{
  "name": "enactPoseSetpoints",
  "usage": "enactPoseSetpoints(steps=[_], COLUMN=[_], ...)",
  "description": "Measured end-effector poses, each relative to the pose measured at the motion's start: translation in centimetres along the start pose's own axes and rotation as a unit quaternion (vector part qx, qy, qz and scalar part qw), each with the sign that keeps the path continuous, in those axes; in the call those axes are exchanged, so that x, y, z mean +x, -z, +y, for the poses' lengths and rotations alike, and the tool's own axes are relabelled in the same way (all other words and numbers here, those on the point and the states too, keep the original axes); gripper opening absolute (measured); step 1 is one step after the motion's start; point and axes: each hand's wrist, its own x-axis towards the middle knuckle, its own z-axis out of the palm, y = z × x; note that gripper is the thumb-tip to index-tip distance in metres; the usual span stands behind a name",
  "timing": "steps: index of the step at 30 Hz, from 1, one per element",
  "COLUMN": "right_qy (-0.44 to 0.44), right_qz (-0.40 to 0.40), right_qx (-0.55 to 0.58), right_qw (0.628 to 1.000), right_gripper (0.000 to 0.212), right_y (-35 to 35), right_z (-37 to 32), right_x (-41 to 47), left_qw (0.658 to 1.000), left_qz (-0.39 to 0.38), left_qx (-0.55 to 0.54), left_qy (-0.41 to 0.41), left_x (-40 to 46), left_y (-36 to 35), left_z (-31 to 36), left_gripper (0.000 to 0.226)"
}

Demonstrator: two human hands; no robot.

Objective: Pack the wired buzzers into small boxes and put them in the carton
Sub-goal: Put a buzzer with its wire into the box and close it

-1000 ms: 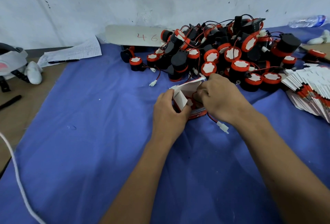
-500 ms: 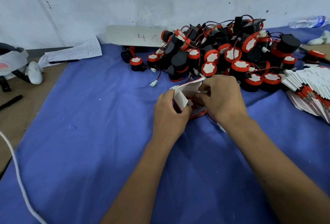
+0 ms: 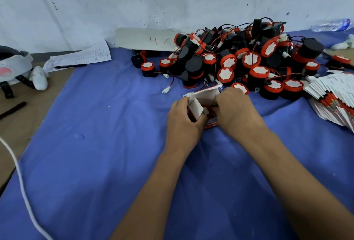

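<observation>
Blue cloth (image 3: 95, 163), hands gripping small box (image 3: 203, 98)

Small box (image 3: 201, 105): red and white cardboard, top flaps open and standing up, sitting on the blue cloth approx mid-frame, just in front of the buzzer pile. Held w/ both hands, left hand (image 3: 182, 123) wrapped round its left side, right hand (image 3: 235, 111) at the opening. Something white shows inside, can't tell what exactly. Buzzer pile (image 3: 239, 61): lots of round black units w/ red rims and white faces, red/black wires w/ white plugs, all tangled, heaped at the back by the wall. Stack of flat boxes (image 3: 333, 100): unfolded, fanned out, far right edge.
</observation>
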Motion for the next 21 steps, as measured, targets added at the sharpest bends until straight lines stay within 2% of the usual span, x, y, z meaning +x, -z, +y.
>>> enactPoseSetpoints(steps=[5,10,14,21], right_qy=[-0.024,-0.01,0.01,0.034], right_qz=[-0.004,-0.022,-0.009,-0.033], right_qx=[0.002,0.021,0.015,-0.011], right_qw=[1.0,0.999,1.0,0.999], right_gripper=[0.019,0.023,0.017,0.018], right_y=[0.5,-0.8,-1.8,-0.4], right_z=[0.3,0.0,0.3,0.4], right_x=[0.0,-0.3,-1.3,-1.6], left_qw=[1.0,1.0,1.0,1.0], left_qz=[0.0,-0.005,-0.016,-0.014], left_qx=[0.0,-0.011,-0.006,0.0], left_qy=[0.0,0.0,-0.005,-0.01], left_x=[0.0,-0.1,-0.1,0.1], left_y=[0.1,0.1,0.0,-0.1], left_z=[0.1,0.1,0.0,-0.4], left_gripper=[0.036,0.038,0.036,0.032])
